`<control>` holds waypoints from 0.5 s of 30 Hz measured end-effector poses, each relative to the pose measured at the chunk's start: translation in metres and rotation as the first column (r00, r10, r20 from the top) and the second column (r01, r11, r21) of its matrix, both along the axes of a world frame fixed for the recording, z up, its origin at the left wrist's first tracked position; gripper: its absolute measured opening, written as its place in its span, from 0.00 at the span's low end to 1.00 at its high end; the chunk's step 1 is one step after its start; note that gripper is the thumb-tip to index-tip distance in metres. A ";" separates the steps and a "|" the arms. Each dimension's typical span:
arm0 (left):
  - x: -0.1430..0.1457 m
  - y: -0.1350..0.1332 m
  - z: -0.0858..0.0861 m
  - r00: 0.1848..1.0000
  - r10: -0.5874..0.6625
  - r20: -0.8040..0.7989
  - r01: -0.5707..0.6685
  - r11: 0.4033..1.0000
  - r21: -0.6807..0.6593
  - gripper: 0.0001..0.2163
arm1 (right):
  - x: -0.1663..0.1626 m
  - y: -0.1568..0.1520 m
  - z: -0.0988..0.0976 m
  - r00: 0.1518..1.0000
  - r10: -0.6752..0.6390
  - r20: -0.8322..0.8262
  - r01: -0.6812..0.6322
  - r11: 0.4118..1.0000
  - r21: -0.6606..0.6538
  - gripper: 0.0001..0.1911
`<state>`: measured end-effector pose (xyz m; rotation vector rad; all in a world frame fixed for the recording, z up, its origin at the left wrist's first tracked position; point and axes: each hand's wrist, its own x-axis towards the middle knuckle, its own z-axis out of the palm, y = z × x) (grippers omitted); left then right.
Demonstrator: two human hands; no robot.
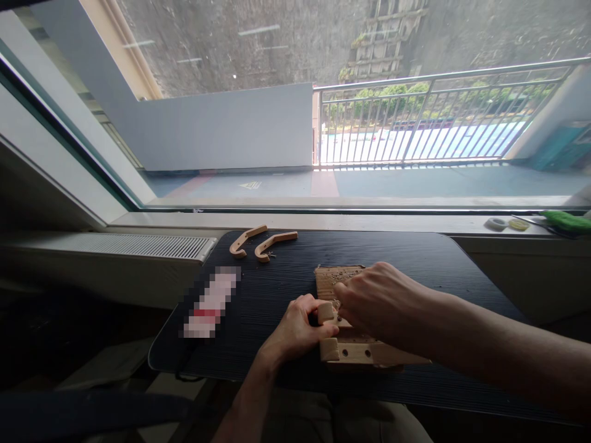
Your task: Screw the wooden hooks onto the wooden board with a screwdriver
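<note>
My left hand grips the near end of a wooden hook, with fingers on its far side and the thumb in front. That hook lies on a brown board pitted with many small holes. Over the same hook, my right hand is closed with its fingers pointing down; whatever it pinches is hidden behind the fingers. A second wooden hook with two dark holes lies along the board's near edge, beneath my right forearm.
Two curved wooden hooks lie at the table's back left, tiny screws beside them. A blurred pink-and-white item lies on the left of the black table. On the windowsill are tape rolls and a green-handled tool.
</note>
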<state>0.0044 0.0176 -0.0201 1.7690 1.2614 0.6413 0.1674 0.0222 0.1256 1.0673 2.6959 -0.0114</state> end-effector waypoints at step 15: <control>0.000 0.001 -0.002 1.000 0.001 -0.011 -0.001 1.000 -0.007 0.06 | 0.007 0.000 -0.006 0.997 0.053 0.062 -0.048 0.996 -0.079 0.11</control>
